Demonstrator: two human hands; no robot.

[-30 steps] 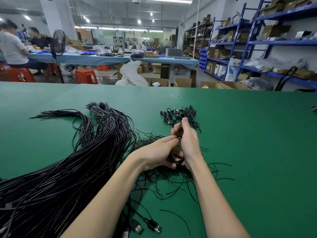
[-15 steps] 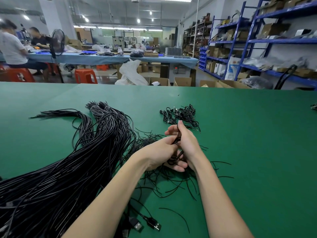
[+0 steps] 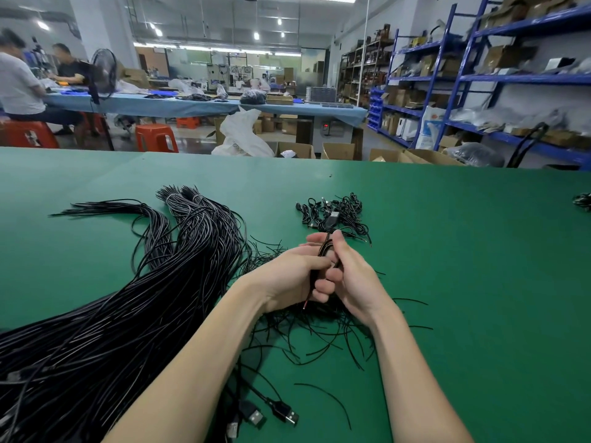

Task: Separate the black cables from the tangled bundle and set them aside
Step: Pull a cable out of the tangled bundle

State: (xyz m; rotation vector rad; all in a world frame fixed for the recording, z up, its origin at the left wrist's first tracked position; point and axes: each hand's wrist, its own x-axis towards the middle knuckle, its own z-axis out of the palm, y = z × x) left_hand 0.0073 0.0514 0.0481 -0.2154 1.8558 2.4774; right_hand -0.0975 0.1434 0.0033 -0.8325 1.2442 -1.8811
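Head view: both hands, left hand (image 3: 289, 276) and right hand (image 3: 347, 276), have drawn together gripping one folded black cable (image 3: 323, 247), now coiled tighter, seemingly ready for the set-aside pile (image 3: 335, 212).

Orange stools (image 3: 156, 137), a fan (image 3: 104, 74) and blue shelving (image 3: 524, 79) behind.

Beyond the green table's (image 3: 447, 251) far edge stand blue shelves (image 3: 511, 78), orange stools (image 3: 156, 138), a blue-covered workbench (image 3: 192, 105) and ceiling strip lights (image 3: 217, 49).

Two hands (image 3: 289, 276), two orange stools (image 3: 156, 137).
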